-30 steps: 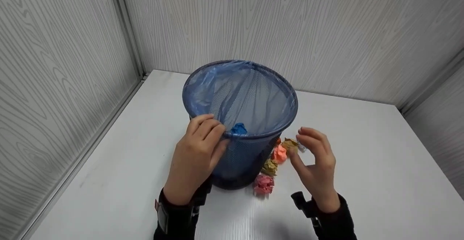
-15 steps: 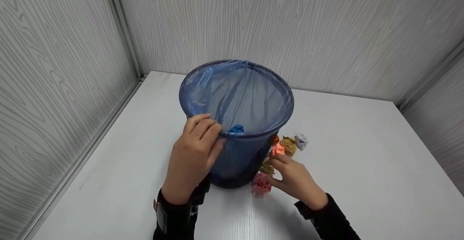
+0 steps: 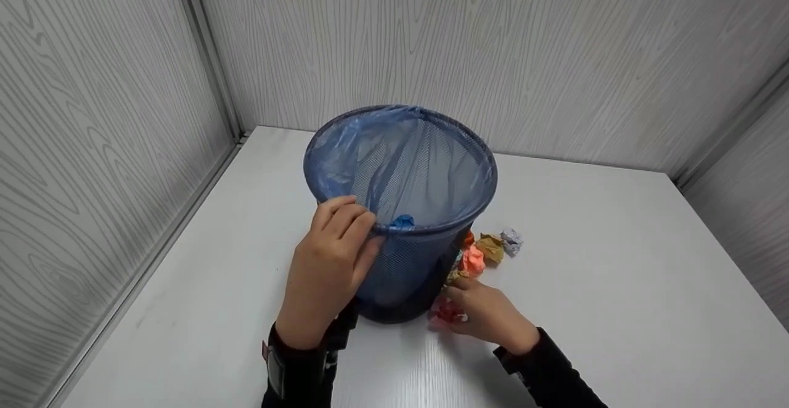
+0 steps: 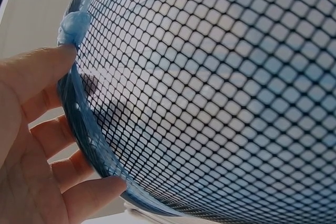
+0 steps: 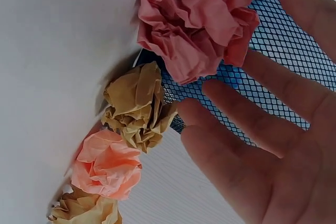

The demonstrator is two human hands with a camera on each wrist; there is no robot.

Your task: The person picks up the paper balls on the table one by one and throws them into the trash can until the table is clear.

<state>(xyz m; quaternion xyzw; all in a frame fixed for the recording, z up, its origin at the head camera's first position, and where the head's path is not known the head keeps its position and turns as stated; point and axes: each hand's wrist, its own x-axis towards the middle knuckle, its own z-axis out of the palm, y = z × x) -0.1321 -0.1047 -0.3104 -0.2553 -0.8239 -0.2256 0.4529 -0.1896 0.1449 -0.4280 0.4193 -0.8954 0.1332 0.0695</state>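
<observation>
Left hand (image 3: 327,269) is pinching the mesh bin (image 3: 400,266) by its rim (image 3: 431,230), mid-frame; right hand (image 3: 491,317) is keeping a kinda loose grip beside the pink paper ball (image 3: 445,311), which is sitting lower center on the worktop (image 3: 616,285).

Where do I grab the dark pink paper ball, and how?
I'd pinch the dark pink paper ball across its round, crumpled middle, coming from the right, where the right hand is. The mesh wastebasket stands close on its left and a mustard paper ball lies just beyond, so the right side looks freest.
</observation>
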